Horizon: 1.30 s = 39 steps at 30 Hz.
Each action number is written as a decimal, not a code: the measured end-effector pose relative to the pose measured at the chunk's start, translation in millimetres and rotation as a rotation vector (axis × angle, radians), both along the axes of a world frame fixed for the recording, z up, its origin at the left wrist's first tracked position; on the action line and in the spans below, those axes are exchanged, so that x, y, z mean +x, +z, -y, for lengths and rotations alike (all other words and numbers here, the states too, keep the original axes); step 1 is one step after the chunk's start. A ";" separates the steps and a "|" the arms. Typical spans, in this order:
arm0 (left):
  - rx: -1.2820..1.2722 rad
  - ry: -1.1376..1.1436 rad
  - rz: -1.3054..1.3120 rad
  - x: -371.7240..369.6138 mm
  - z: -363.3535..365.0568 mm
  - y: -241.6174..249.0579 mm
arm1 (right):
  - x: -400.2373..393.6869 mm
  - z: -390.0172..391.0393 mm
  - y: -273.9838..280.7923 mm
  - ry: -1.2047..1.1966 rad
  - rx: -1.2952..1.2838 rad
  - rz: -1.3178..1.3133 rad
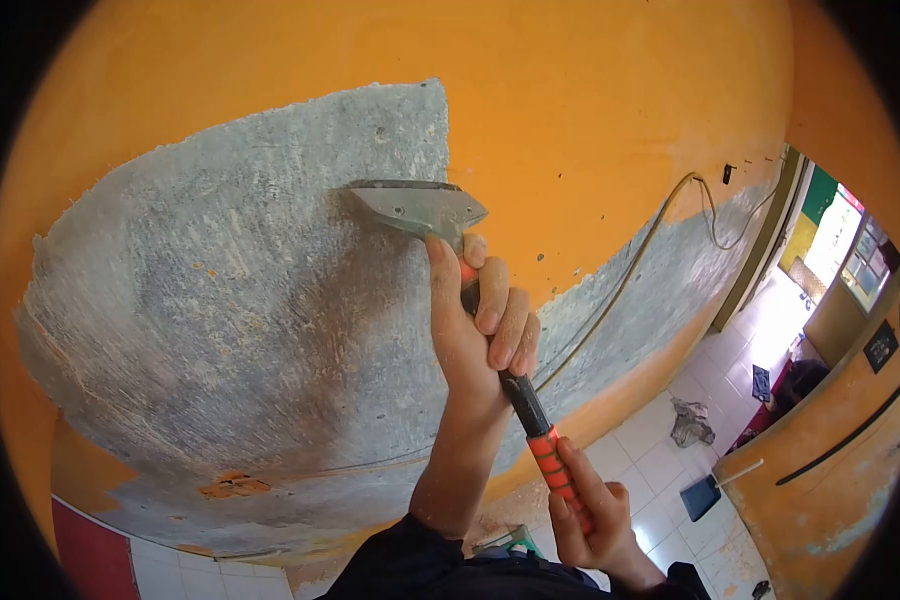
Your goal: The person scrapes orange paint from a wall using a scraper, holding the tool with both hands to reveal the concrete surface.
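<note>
A long-handled wall scraper (422, 208) with a wide metal blade is held up against the wall, its edge at the bare grey patch (240, 250). High on the black and orange handle, just below the blade, my left hand (480, 320) is wrapped round it. Lower down, my right hand (595, 520) grips the orange, dark-banded end of the handle. Orange paint (570, 120) covers the wall above and to the right of the patch, with a ragged edge between paint and bare surface.
A yellowish cable (630, 280) hangs along the wall at right. On the tiled floor lie a crumpled plastic bag (692, 424) and a dark dustpan (701, 497). Part of a person (802, 382) with a phone (761, 382) shows at far right, near a bright doorway.
</note>
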State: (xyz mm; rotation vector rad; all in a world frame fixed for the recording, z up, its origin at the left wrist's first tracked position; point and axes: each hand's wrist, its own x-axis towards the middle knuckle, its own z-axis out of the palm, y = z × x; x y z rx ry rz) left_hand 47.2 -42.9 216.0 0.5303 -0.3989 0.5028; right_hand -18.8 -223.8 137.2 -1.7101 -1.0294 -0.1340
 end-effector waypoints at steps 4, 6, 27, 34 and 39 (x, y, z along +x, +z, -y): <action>-0.050 -0.050 0.022 -1.9 1.7 -11.0 | -9.2 -0.9 1.8 0.004 0.044 -0.023; -0.038 -0.044 0.033 0.8 0.0 -2.9 | -8.1 -1.4 4.0 0.009 0.058 -0.040; 0.009 0.018 0.034 6.3 1.1 12.8 | 13.8 -6.7 11.6 -0.011 0.090 0.136; -0.014 0.039 -0.019 5.4 6.7 26.1 | 14.2 1.4 25.1 0.035 0.090 0.062; 0.030 0.016 0.039 8.8 0.7 20.6 | 15.5 0.8 22.7 0.024 0.036 0.055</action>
